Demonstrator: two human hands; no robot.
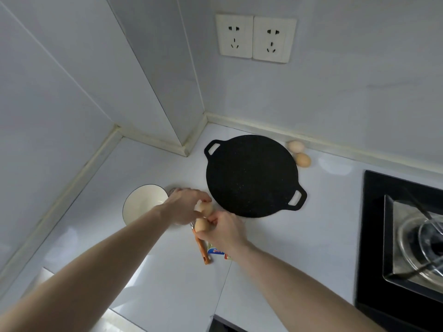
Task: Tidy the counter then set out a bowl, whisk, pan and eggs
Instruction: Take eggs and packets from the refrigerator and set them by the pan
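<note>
Left hand (pixel 183 206), fingers curled round one egg (pixel 206 208); right hand (pixel 221 232), fingers gripping a second egg (pixel 201 225) just below it; white bowl (pixel 143 202) left of the fingers; black pan (pixel 251 174) beyond them on the table (pixel 167 283); two more eggs (pixel 299 153) behind the pan; orange whisk handle (pixel 202 248) under the right fingers.

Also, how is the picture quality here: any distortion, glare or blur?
Head view: wide-angle bending curves the wall edges; soft glare patches lie on the glossy counter; the hands and the eggs they hold are slightly soft; the black pan is sharp.
</note>
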